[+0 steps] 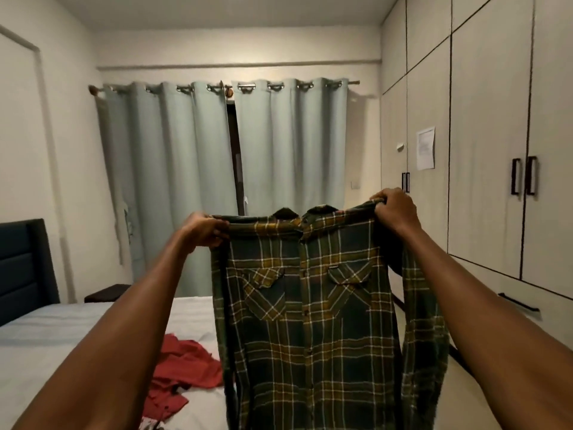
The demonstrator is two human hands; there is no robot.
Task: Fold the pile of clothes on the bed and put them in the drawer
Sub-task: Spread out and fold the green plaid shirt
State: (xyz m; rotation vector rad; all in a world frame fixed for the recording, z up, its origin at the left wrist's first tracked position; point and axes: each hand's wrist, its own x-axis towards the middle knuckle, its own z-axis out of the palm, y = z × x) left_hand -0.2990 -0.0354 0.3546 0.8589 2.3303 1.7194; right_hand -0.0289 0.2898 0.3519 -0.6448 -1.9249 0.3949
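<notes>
A dark green and yellow plaid shirt point(310, 321) hangs upright in front of me, its buttoned front and two chest pockets facing me. My left hand point(203, 232) grips its left shoulder and my right hand point(395, 211) grips its right shoulder, both raised at chest height. The sleeves dangle down both sides. Below and left of the shirt, a crumpled red garment point(183, 370) lies on the white bed point(62, 336). The shirt's lower hem runs out of the frame.
A dark headboard point(24, 268) stands at the left. Pale blue curtains point(192, 181) cover the far wall. A tall wardrobe point(490, 150) with black handles lines the right side, with a drawer handle point(517, 302) low down. A dark bedside table point(105, 291) sits beyond the bed.
</notes>
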